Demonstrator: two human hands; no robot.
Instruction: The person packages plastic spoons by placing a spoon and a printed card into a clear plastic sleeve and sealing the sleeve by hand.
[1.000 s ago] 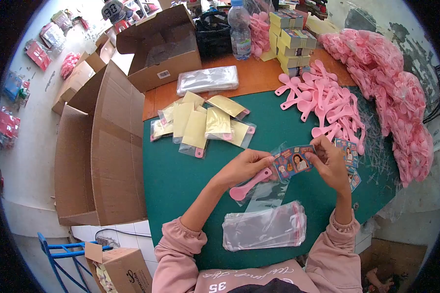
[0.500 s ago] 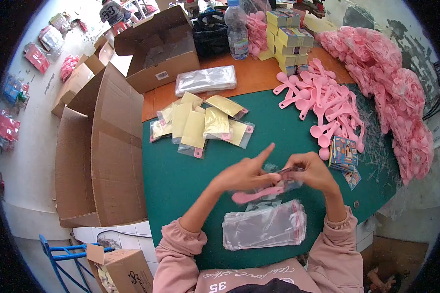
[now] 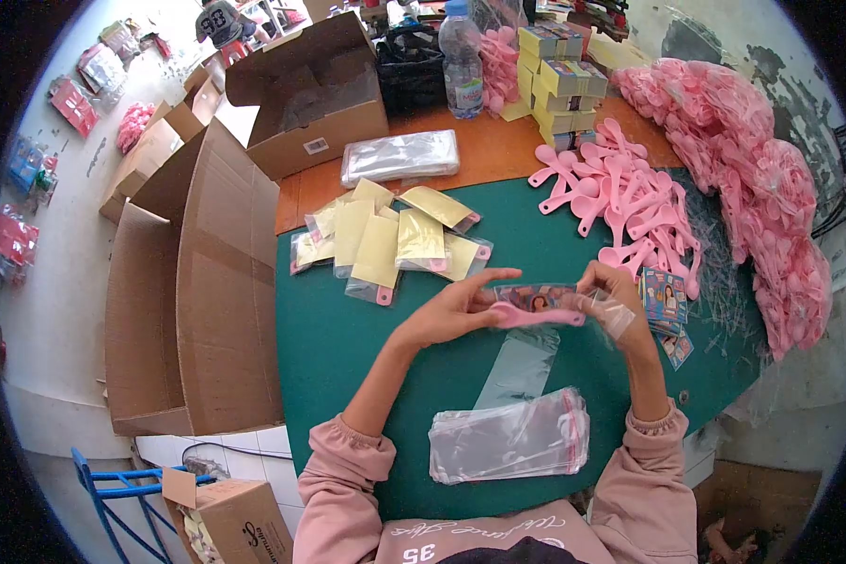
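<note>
Between my two hands is a clear plastic bag [image 3: 615, 315] with a printed card [image 3: 541, 298] and a pink spoon [image 3: 536, 316]; the spoon lies along the card's near side. My left hand [image 3: 451, 310] grips the left end of the bag and spoon. My right hand [image 3: 618, 299] pinches the bag's right end. Nearer my body lies a stack of clear bags [image 3: 508, 440], with one loose bag [image 3: 520, 365] beyond it. Printed cards [image 3: 664, 296] are piled right of my right hand, below a heap of pink spoons [image 3: 620, 193].
Filled packets with yellow backs [image 3: 376, 249] lie at the back left. Behind are a bundle of clear bags [image 3: 399, 157], a bottle [image 3: 462, 66] and card stacks [image 3: 569, 80]. Cardboard boxes [image 3: 221, 282] stand left; bagged pink spoons [image 3: 771, 179] line the right. A person [image 3: 224, 23] is far back.
The card, earlier held up beside the spoon, is now together with it in the plastic between my hands. The spoon has turned, and my left hand has closed round the left end.
</note>
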